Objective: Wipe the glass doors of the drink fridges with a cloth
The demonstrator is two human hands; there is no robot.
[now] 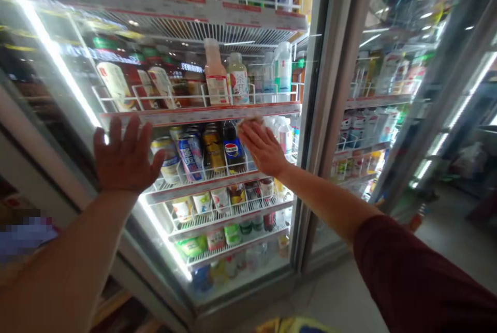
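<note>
My left hand (123, 159) has its fingers spread, palm toward the glass near the lit left edge of the fridge door. Whether it touches the pane I cannot tell. In front of the middle shelves, my right hand (264, 147) lies nearly flat over a pale cloth (251, 121), held against the glass door. Only the cloth's upper edge shows above the fingers; the rest is under the hand. Behind the glass, a dark cola bottle (233, 147) stands just left of my right hand, with a gold can (213, 149) beside it.
Wire shelves hold several drinks, among them a pink bottle (216, 74). A metal door frame (330, 89) separates this door from a second fridge section (365, 126) on the right. Something yellow (289, 325) shows at the bottom edge, above grey floor (330, 297).
</note>
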